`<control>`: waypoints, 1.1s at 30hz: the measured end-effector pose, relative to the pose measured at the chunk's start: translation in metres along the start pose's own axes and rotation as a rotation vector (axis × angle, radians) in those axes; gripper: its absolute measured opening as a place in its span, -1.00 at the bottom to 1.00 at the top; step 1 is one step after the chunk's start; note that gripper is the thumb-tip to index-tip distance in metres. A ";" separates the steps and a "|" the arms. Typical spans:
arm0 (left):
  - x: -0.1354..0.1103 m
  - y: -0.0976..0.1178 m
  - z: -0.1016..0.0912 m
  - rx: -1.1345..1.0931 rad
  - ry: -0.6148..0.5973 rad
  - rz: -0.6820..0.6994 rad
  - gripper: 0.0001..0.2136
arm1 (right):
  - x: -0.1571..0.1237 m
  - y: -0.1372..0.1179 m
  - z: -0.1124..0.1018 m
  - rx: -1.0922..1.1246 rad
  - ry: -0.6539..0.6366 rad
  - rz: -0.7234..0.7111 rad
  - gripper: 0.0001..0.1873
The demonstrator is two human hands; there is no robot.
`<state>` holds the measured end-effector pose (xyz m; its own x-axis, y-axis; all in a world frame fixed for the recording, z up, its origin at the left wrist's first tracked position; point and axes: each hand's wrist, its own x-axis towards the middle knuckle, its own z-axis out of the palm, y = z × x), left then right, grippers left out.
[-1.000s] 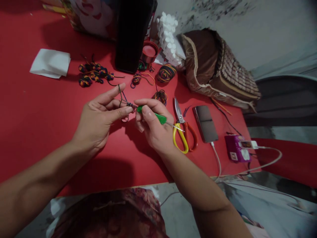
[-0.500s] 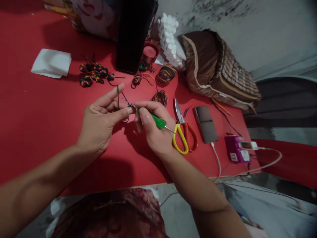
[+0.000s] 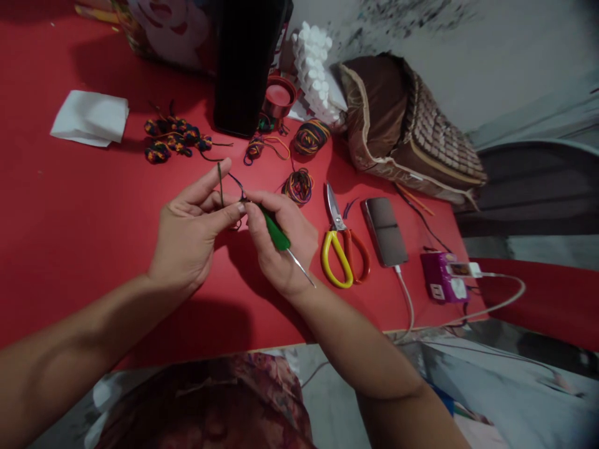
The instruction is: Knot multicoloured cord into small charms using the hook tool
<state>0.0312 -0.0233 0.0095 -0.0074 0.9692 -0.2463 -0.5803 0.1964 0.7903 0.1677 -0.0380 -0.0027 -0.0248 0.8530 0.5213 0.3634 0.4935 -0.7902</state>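
Over the red table, my right hand [image 3: 281, 234] grips a crochet hook [image 3: 276, 232] with a green handle; a thin metal end sticks out past my palm towards the wrist. The hook's front end is hidden at my fingertips. My left hand [image 3: 189, 231] pinches the dark yarn [image 3: 221, 184] between thumb and fingers, while a strand runs up over the raised index finger. Both hands' fingertips meet at the small stitches, which are mostly covered. A thin loop of yarn hangs just below them. Behind lie a multicoloured yarn ball [image 3: 311, 137] and a looser yarn bundle [image 3: 298, 187].
Scissors [image 3: 337, 237] with yellow and red handles lie right of my right hand, beside a phone [image 3: 384, 231] on a white cable. A purple adapter [image 3: 443, 276] sits near the table's right edge. Knotted yarn pieces [image 3: 175, 137] and folded white paper [image 3: 90, 118] lie at back left.
My right hand has turned and shifted slightly left, closer to my left fingertips. The hook now points more steeply, its rear end swung down towards my wrist, its front end covered.
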 end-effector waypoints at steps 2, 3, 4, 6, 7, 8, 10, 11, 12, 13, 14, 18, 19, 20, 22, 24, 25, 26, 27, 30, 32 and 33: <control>0.002 0.001 -0.001 -0.049 -0.031 -0.053 -0.58 | -0.002 0.002 0.001 -0.011 0.008 -0.023 -0.84; 0.003 0.002 -0.002 -0.066 -0.047 -0.075 -0.58 | -0.003 0.004 0.002 -0.016 0.002 -0.029 -0.84; 0.004 0.003 -0.002 -0.075 -0.059 -0.091 -0.59 | -0.003 0.005 0.002 -0.022 -0.009 -0.033 -0.83; 0.005 0.005 -0.003 -0.077 -0.062 -0.098 -0.58 | -0.004 0.006 0.001 -0.020 -0.023 -0.043 -0.83; 0.005 0.006 -0.003 -0.067 -0.056 -0.090 -0.58 | -0.003 0.006 0.000 -0.016 -0.031 -0.043 -0.82; 0.004 0.007 -0.003 -0.049 -0.047 -0.077 -0.57 | -0.003 0.005 -0.001 -0.011 -0.036 -0.041 -0.82; 0.003 0.008 -0.003 -0.002 -0.027 -0.043 -0.56 | -0.001 0.004 -0.003 -0.015 -0.046 -0.019 -0.82; 0.002 0.008 -0.002 0.026 -0.021 -0.026 -0.55 | 0.000 0.004 -0.004 -0.023 -0.054 -0.006 -0.83; 0.001 0.007 -0.002 0.053 -0.018 -0.014 -0.54 | 0.001 0.003 -0.005 -0.035 -0.064 0.007 -0.83; 0.001 0.007 -0.002 0.074 -0.015 -0.005 -0.53 | 0.001 0.003 -0.005 -0.050 -0.069 0.014 -0.83; 0.000 0.005 -0.002 0.088 -0.010 0.003 -0.52 | 0.002 0.003 -0.006 -0.067 -0.069 0.009 -0.84; 0.001 0.002 -0.001 0.042 -0.007 -0.037 -0.53 | 0.002 0.006 -0.003 -0.129 -0.062 -0.069 -0.83; 0.001 0.001 -0.002 0.009 -0.019 -0.063 -0.54 | 0.002 0.006 -0.003 -0.130 -0.073 -0.060 -0.83; 0.002 0.002 -0.002 -0.022 -0.038 -0.092 -0.55 | 0.002 0.006 -0.003 -0.118 -0.091 -0.037 -0.83; 0.004 0.003 -0.004 -0.063 -0.084 -0.135 -0.57 | 0.003 0.004 -0.004 -0.067 -0.147 0.032 -0.84; 0.005 0.005 -0.005 -0.070 -0.122 -0.155 -0.57 | 0.005 0.002 -0.007 -0.019 -0.199 0.083 -0.83; 0.006 0.007 -0.006 -0.064 -0.131 -0.155 -0.56 | 0.005 0.001 -0.009 -0.007 -0.207 0.093 -0.83; 0.006 0.009 -0.007 -0.053 -0.136 -0.153 -0.56 | 0.006 0.001 -0.010 0.003 -0.199 0.086 -0.84; 0.006 0.010 -0.007 -0.039 -0.137 -0.147 -0.55 | 0.006 0.001 -0.012 0.013 -0.176 0.063 -0.84; 0.006 0.015 -0.007 0.002 -0.133 -0.117 -0.55 | 0.006 0.003 -0.013 0.061 -0.094 -0.028 -0.84; 0.006 0.016 -0.006 0.004 -0.123 -0.106 -0.55 | 0.004 0.004 -0.012 0.072 -0.065 -0.034 -0.82; 0.006 0.016 -0.006 0.000 -0.116 -0.104 -0.55 | 0.003 0.005 -0.011 0.067 -0.061 -0.019 -0.82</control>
<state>0.0167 -0.0150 0.0173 0.1467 0.9542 -0.2609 -0.5730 0.2970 0.7639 0.1797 -0.0349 -0.0011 -0.0885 0.8509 0.5177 0.2993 0.5185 -0.8010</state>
